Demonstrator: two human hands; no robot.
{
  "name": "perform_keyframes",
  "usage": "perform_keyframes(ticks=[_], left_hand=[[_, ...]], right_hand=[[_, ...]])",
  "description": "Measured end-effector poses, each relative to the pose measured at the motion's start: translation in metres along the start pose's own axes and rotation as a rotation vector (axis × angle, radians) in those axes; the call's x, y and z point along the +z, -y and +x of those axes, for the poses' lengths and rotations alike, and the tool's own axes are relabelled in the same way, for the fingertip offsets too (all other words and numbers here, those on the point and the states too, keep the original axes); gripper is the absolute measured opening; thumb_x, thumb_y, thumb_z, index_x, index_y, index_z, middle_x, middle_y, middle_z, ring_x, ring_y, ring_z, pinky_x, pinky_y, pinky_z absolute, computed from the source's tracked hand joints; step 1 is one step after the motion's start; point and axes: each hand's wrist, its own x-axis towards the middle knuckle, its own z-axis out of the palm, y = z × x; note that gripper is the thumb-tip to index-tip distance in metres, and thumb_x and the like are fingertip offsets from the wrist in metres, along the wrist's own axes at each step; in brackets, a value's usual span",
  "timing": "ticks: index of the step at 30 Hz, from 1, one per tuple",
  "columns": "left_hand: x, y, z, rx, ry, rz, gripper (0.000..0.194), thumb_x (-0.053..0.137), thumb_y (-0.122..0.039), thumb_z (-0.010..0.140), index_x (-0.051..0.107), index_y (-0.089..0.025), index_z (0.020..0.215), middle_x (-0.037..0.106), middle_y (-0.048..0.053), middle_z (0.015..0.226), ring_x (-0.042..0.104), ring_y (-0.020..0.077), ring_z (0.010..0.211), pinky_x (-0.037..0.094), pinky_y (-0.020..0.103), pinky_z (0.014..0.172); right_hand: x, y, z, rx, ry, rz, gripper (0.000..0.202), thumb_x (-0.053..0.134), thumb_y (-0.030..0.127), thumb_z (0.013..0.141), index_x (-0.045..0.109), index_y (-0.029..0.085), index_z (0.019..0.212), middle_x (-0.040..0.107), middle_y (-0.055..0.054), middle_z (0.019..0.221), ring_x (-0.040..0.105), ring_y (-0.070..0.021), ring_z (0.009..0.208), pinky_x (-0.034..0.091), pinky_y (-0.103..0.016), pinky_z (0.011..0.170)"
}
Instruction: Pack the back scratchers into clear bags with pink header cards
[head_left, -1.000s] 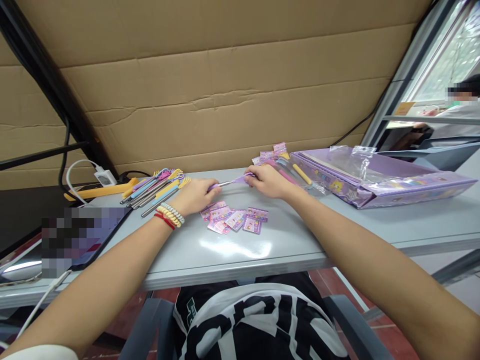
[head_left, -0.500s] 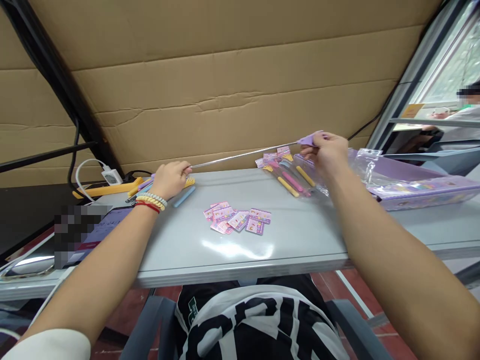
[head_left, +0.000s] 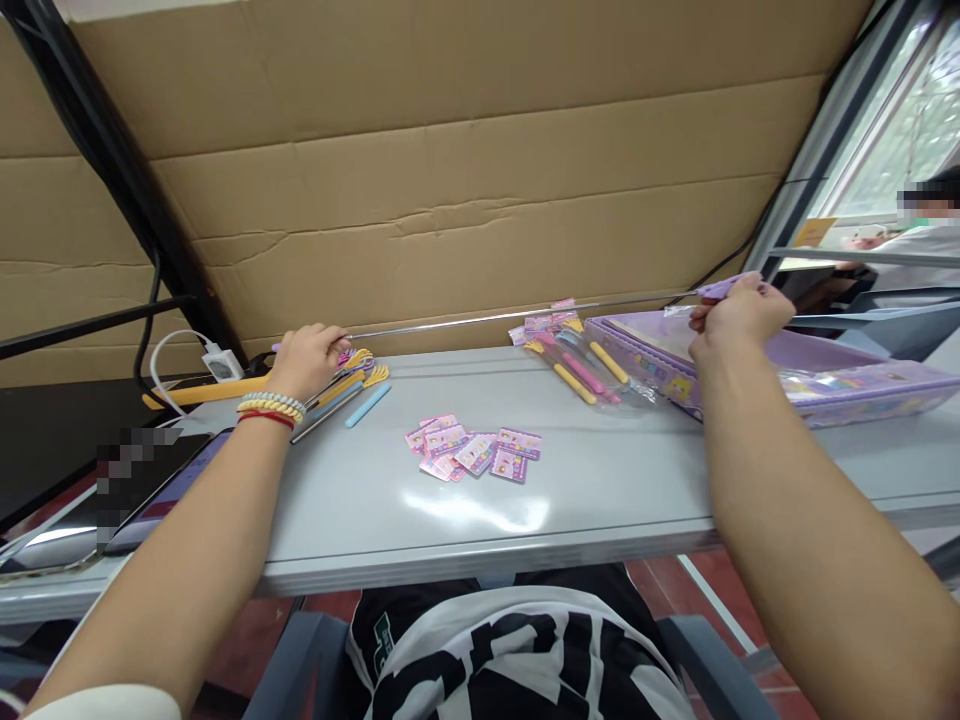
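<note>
Left hand (head_left: 306, 362) and right hand (head_left: 742, 318) had moved wider apart, with a longer rod (head_left: 450, 323) between them

Compared with half a second earlier, more of its silver length showed. The rod ran in front of the cardboard (head_left: 450, 180), above the back of the table (head_left: 600, 490). Left-hand fingers were closed around one end, a purple tip (head_left: 276, 347) poking out beyond them; the right hand pinched the purple head (head_left: 716, 290) at the other. It looked drawn nearly all the way out, though whether any length remained could not be told.

Beside the left hand, partly hidden by it, lay loose rods (head_left: 337, 390), short and unwrapped; whether the hand touched them was unclear. Small printed cards (head_left: 474, 453) lay in a loose cluster mid-table, apart from any rod, so some unpacking seemed done. Farther right, several sticks (head_left: 577, 365) lay in clear wrap, seemingly unopened. A purple box (head_left: 652, 368) rested just beside them, partly blocked from view.
</note>
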Motion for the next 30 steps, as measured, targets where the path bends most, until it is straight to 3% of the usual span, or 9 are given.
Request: perform_keyframes(ticks=[2,4,8,12,15,20,24,27,30], left_hand=[[-0.004,0.003,0.000,0.009,0.027,-0.018,0.035,0.035,-0.034,0.088,0.065,-0.019,0.098,0.067,0.010,0.095,0.058,0.0255,0.095,0.037,0.035,0.076],[-0.008,0.001,-0.001,0.009,0.035,-0.042,0.036,0.036,-0.035,0.088,0.066,-0.019,0.098,0.068,0.010,0.096,0.060,0.0248,0.094,0.038,0.033,0.074],[-0.012,-0.045,-0.007,0.081,0.041,-0.085,0.036,0.035,-0.039,0.090,0.067,-0.023,0.095,0.071,0.005,0.094,0.063,0.0229,0.089,0.037,0.030,0.064],[-0.015,-0.114,-0.021,0.203,-0.021,-0.066,0.036,0.033,-0.039,0.093,0.065,-0.025,0.102,0.072,0.004,0.092,0.065,0.0220,0.083,0.034,0.030,0.059],[-0.018,-0.138,-0.030,0.177,-0.030,-0.075,0.034,0.033,-0.036,0.094,0.064,-0.023,0.100,0.071,0.005,0.088,0.065,0.0209,0.078,0.032,0.029,0.057],[-0.014,-0.135,-0.027,0.228,0.000,-0.064,0.040,0.030,-0.043,0.095,0.064,-0.022,0.091,0.071,0.005,0.081,0.065,0.0209,0.074,0.027,0.030,0.054],[-0.013,-0.105,-0.014,0.070,0.002,-0.024,0.051,0.028,-0.056,0.091,0.066,-0.022,0.086,0.071,0.007,0.077,0.064,0.0240,0.073,0.024,0.030,0.053],[-0.015,-0.064,-0.009,-0.110,-0.031,0.028,0.057,0.023,-0.054,0.091,0.069,-0.022,0.081,0.070,0.009,0.075,0.063,0.0261,0.075,0.024,0.031,0.054],[-0.015,-0.026,-0.008,-0.185,-0.053,0.080,0.058,0.023,-0.051,0.090,0.070,-0.020,0.077,0.069,0.010,0.072,0.062,0.0268,0.075,0.024,0.032,0.055]], right_hand=[[0.004,0.006,-0.006,0.210,-0.307,0.145,0.031,0.020,0.026,0.094,0.022,0.028,0.063,0.038,0.004,0.048,0.037,-0.0067,0.035,0.029,-0.024,0.040],[0.011,0.017,-0.017,0.297,-0.372,0.221,0.028,0.031,0.021,0.092,0.035,0.026,0.065,0.047,0.002,0.053,0.039,-0.0063,0.036,0.031,-0.024,0.041],[0.045,0.056,-0.064,0.162,0.065,0.157,0.026,0.051,0.023,0.088,0.051,0.018,0.062,0.055,0.000,0.050,0.040,-0.0078,0.034,0.032,-0.023,0.039],[0.086,0.098,-0.127,-0.191,0.700,0.039,0.029,0.045,0.023,0.092,0.049,0.017,0.065,0.060,0.000,0.049,0.044,-0.0073,0.035,0.034,-0.021,0.044],[0.097,0.108,-0.153,-0.317,0.759,0.055,0.025,0.044,0.027,0.093,0.048,0.018,0.070,0.064,0.000,0.057,0.048,-0.0075,0.040,0.036,-0.021,0.049],[0.099,0.096,-0.148,-0.329,0.764,0.018,0.032,0.045,0.029,0.093,0.050,0.017,0.064,0.062,0.000,0.055,0.050,-0.0083,0.043,0.037,-0.022,0.053],[0.094,0.081,-0.110,-0.087,0.564,0.201,0.029,0.045,0.030,0.094,0.053,0.016,0.070,0.060,0.001,0.055,0.054,-0.0090,0.041,0.038,-0.021,0.046],[0.069,0.062,-0.066,0.169,0.119,0.331,0.026,0.042,0.026,0.095,0.051,0.016,0.072,0.057,0.000,0.055,0.052,-0.0089,0.038,0.031,-0.020,0.038],[0.037,0.040,-0.033,0.281,-0.255,0.369,0.021,0.049,0.020,0.091,0.048,0.017,0.071,0.054,0.001,0.058,0.050,-0.0076,0.040,0.028,-0.020,0.037]])
